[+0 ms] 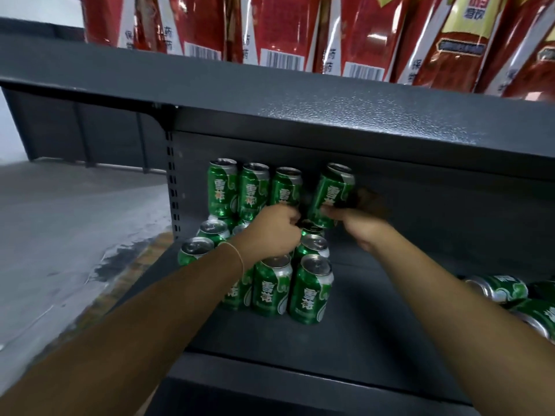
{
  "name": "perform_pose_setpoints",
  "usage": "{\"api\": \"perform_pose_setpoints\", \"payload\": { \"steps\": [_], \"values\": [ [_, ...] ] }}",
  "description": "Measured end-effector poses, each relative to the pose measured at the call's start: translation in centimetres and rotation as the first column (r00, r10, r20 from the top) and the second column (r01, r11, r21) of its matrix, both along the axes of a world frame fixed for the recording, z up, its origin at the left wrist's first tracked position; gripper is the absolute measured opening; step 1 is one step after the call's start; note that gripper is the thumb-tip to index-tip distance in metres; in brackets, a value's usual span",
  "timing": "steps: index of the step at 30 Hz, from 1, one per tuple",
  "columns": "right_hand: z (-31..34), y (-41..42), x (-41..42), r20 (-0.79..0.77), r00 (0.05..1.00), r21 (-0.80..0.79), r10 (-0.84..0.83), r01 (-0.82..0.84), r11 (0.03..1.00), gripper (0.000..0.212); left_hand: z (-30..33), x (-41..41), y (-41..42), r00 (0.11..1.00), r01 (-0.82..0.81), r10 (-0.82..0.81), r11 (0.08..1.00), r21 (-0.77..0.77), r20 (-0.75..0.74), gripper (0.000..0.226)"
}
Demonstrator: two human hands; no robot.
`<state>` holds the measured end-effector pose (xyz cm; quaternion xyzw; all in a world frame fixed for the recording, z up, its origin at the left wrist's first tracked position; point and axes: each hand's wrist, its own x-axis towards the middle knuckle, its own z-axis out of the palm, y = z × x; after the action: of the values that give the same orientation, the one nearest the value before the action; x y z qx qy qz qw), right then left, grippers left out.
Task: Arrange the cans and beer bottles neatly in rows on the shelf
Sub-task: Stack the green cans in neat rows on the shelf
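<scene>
Green beer cans stand in rows on the dark grey shelf (345, 340), with three stacked cans (223, 190) lined up along the back wall. My right hand (360, 228) grips the lower part of a tilted green can (330, 195) held at the level of that stacked back row, a gap to the right of the third can. My left hand (274, 232) has its fingers curled at the base of the third back can (285, 187); its grip is hidden. Upright cans (310, 291) fill the front rows beneath my hands.
Several green cans (498, 288) lie on their sides at the shelf's right edge. An upper shelf (300, 109) hangs low overhead, loaded with red snack bags (279, 28). Grey floor (60, 235) lies to the left of the shelf upright.
</scene>
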<state>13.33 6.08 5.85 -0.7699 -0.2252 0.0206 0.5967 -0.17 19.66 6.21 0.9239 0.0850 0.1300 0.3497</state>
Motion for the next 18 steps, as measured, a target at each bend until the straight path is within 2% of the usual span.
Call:
{"api": "perform_pose_setpoints", "payload": {
  "steps": [2, 3, 6, 11, 18],
  "values": [
    [0.0, 0.3, -0.5, 0.028, 0.997, -0.037, -0.072, 0.073, 0.997, 0.047, -0.4, -0.4, 0.3, 1.0, 0.005, -0.005, 1.0, 0.015, -0.009, 0.032],
    [-0.3, 0.5, -0.2, 0.045, 0.995, -0.044, -0.087, 0.089, 0.995, 0.044, -0.6, -0.5, 0.4, 1.0, 0.007, -0.007, 1.0, 0.029, -0.009, 0.033],
    [-1.0, 1.0, 0.2, 0.081, 0.992, -0.077, -0.096, 0.102, 0.992, 0.043, -0.8, -1.0, 0.3, 0.999, 0.041, -0.039, 0.995, 0.089, -0.024, 0.043],
    [-1.4, 1.7, 0.4, 0.054, 0.993, -0.091, -0.103, 0.107, 0.99, 0.048, -1.0, -1.1, 0.0, 0.996, 0.086, -0.08, 0.985, 0.15, -0.045, 0.038],
    [-1.7, 2.1, 0.6, 0.051, 0.996, -0.088, -0.073, 0.078, 0.993, 0.05, -1.2, -0.4, -0.3, 0.994, 0.106, -0.1, 0.978, 0.179, -0.044, 0.045]
  ]
}}
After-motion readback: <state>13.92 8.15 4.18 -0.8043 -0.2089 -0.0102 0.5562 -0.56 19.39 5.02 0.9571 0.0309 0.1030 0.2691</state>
